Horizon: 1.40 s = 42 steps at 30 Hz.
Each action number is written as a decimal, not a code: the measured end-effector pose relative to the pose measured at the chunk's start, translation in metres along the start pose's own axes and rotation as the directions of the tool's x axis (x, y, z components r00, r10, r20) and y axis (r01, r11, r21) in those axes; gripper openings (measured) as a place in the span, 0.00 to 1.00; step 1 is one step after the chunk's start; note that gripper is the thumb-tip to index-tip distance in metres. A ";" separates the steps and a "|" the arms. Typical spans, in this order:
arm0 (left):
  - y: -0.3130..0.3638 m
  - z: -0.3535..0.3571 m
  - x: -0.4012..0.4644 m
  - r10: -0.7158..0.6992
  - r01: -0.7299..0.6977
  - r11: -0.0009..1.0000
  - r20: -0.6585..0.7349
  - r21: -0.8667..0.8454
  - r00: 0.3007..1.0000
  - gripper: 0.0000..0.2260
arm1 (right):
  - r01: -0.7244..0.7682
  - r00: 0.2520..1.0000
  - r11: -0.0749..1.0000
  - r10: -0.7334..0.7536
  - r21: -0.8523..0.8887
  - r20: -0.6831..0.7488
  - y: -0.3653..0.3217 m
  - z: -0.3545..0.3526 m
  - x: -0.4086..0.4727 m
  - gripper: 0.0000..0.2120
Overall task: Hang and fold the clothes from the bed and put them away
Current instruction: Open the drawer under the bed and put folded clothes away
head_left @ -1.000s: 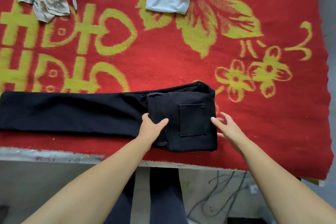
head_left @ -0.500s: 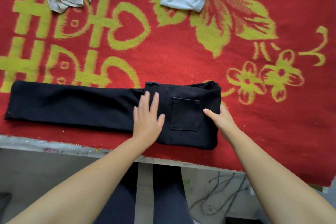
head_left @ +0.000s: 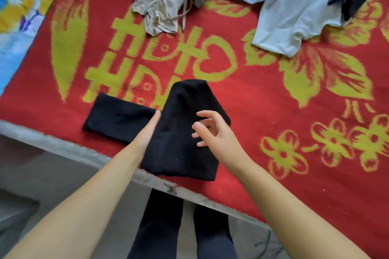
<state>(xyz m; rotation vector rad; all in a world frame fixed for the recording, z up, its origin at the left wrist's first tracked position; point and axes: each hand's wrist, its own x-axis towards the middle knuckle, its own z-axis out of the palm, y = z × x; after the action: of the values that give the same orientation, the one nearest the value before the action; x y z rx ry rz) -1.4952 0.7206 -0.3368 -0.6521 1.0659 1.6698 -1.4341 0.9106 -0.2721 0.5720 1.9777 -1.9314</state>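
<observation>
— Starting wide: what does everything rest on?

— A red woven blanket with yellow-green flowers and characters, spread over the bed, its near edge running along a pale bed frame. At the far side lies a heap of unfolded clothes: a crumpled beige drawstring garment and a pale blue shirt.

— And the piece being worked on?

— A pair of black fabric trousers, close to the near edge. One part lies flat, its long axis running leftward along that edge; the other part is raised into a peak between the hands.

— How do the hands sit against it?

— The left hand stands edge-on against the raised fabric's left side, fingers straight and pressed together, right at the crease. The right hand is on the right side, fingers spread and loosely curled; I cannot tell whether they pinch cloth.

— So which way should the fold go?

— I'd judge leftward, over the flat section, with the left hand marking the fold line. The left hand is nearer the flat part.
</observation>
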 end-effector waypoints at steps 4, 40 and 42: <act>0.031 -0.075 -0.023 0.219 -0.047 0.867 -0.295 0.496 0.930 0.23 | -0.191 0.957 0.953 0.127 -0.236 -0.261 0.047 -0.007 0.025 0.09; 0.086 -0.201 0.016 0.770 0.426 0.149 -0.375 0.892 0.516 0.28 | 0.450 0.883 -0.061 -0.118 -0.891 0.454 0.025 0.242 0.196 0.26; 0.071 -0.217 0.033 0.781 0.451 0.146 -0.382 0.881 0.494 0.29 | 0.410 0.906 -0.088 -0.080 -0.908 0.417 0.051 0.233 0.211 0.26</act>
<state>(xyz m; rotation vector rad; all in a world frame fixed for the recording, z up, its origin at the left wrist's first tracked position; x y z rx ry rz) -1.5891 0.5368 -0.4409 -0.3074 2.8074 0.1796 -1.6047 0.6920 -0.4287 -0.5178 2.6807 -0.0211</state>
